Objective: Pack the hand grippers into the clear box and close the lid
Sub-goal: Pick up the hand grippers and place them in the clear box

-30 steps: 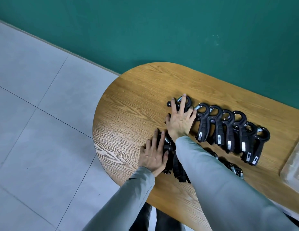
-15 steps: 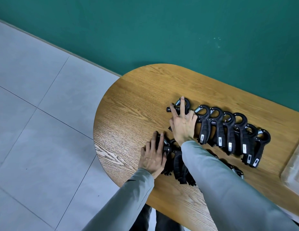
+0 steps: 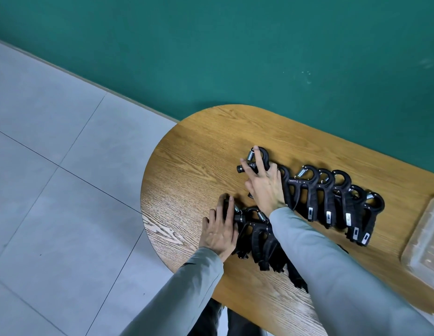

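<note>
Your left hand (image 3: 219,232) lies flat, fingers spread, against the end of the near row of hand grippers (image 3: 256,235); your right hand (image 3: 264,187) rests open on the far row of hand grippers (image 3: 327,197), clenching nothing. Both rows lie on the tabletop (image 3: 194,156). They look stiff, fairly heavy and sprung, so take each by its handles, not the coil. The clear box (image 3: 424,241) waits at the right edge, well apart; your crossed right sleeve (image 3: 332,263) hides part of the near row.

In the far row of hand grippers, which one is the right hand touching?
The leftmost gripper, at the rounded end of the table. The right hand lies flat on it, fingers over its loop; the others further right lie untouched.
</note>
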A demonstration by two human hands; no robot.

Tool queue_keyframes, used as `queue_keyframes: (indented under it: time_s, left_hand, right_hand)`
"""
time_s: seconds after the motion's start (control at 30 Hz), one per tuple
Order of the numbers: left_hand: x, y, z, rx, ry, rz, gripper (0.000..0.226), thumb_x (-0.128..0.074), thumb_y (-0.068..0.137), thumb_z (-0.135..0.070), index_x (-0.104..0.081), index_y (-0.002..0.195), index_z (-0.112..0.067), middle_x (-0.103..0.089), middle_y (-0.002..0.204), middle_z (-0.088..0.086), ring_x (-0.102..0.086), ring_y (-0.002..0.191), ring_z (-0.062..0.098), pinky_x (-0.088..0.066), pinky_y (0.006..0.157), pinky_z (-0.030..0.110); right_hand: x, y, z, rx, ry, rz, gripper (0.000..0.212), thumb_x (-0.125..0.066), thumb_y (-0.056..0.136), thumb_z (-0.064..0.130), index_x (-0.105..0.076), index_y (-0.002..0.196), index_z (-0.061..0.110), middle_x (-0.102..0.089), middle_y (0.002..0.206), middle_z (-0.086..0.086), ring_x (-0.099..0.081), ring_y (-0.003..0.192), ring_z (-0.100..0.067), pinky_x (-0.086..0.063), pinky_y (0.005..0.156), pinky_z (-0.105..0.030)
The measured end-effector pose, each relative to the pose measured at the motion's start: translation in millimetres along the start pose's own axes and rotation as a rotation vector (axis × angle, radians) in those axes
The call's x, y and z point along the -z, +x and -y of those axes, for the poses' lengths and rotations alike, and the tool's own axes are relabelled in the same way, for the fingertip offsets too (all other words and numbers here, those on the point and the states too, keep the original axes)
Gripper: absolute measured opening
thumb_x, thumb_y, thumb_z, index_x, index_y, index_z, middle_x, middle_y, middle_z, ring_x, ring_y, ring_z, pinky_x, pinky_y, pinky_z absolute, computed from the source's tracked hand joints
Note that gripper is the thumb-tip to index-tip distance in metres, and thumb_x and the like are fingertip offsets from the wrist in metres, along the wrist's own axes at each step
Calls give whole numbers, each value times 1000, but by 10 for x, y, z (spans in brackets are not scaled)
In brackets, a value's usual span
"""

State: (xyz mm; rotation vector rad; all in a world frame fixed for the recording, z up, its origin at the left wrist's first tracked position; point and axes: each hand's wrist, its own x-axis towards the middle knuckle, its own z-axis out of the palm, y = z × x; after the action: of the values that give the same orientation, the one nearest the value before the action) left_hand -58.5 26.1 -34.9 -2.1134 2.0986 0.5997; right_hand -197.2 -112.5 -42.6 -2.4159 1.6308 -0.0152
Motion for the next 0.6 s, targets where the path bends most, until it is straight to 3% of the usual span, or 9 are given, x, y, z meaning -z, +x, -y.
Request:
queue_keyframes:
  time_s: [0.23,0.47,0.6]
  left_hand:
    - [334,-7,12,-10,54,-64,80,-34,94,-41,9,156,-13,-13,161,19,-45,106,30,-44,83,44]
    - [757,-130,-115,-51,135,-103,78,-25,93,-42,13,155,-14,-14,161,18,-44,105,29,-41,85,44]
    - [1002,-215,-193,-54,180,-130,76,-24,93,-42,8,156,-14,-20,159,16,-43,101,26,-40,81,40]
  right_hand:
    - [361,-184,42,-10,52,-67,64,-53,93,17,-31,152,29,8,165,-8,-38,95,-35,-43,86,-50]
    - [716,-718,179,-156,81,-66,63,-50,96,24,-27,153,34,13,164,-6,-38,105,-37,-43,91,-50]
    - [976,-1019,149,-210,86,-98,66,-49,93,19,-27,153,36,12,165,-4,-38,100,-34,-44,88,-48]
